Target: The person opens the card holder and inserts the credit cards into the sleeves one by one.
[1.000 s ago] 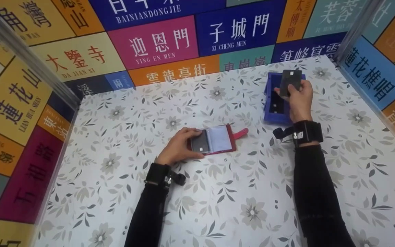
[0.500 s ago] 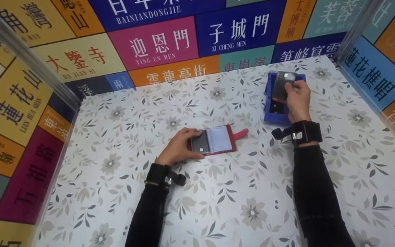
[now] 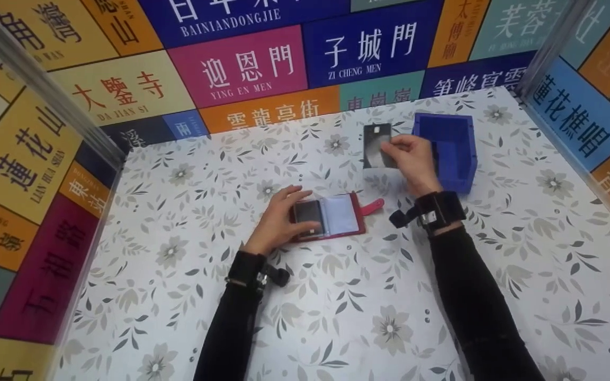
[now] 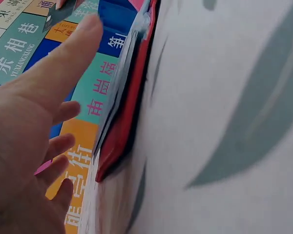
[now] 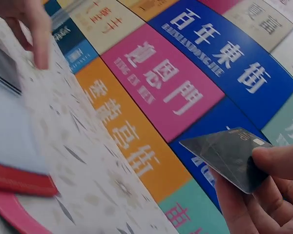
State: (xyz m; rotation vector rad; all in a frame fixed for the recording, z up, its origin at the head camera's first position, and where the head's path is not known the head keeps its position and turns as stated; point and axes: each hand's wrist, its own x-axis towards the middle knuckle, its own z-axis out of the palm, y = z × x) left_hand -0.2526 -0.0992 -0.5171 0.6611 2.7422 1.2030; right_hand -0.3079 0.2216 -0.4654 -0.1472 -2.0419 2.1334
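My right hand (image 3: 413, 159) pinches a dark bank card (image 3: 375, 144) between thumb and fingers, above the table and left of a blue bin (image 3: 469, 164). Its chip end shows near my thumb in the right wrist view (image 5: 229, 156). An open red card holder (image 3: 359, 214) lies in mid-table. Another dark card (image 3: 306, 211) sits in its left sleeve, and the right page is pale. My left hand (image 3: 278, 219) is at the holder's left side, fingers spread. In the left wrist view, thumb and fingers stand apart from the holder's red edge (image 4: 119, 146).
The pink snap strap (image 3: 373, 206) sticks out to the right of the holder. Colourful sign-printed walls (image 3: 236, 63) close off the back and sides of the flower-patterned table (image 3: 389, 280). Part of the bin's left side is hidden by my right hand.
My right hand has brought its card leftward out from over the blue bin. My left hand has let go of the holder's left edge and spread its fingers.
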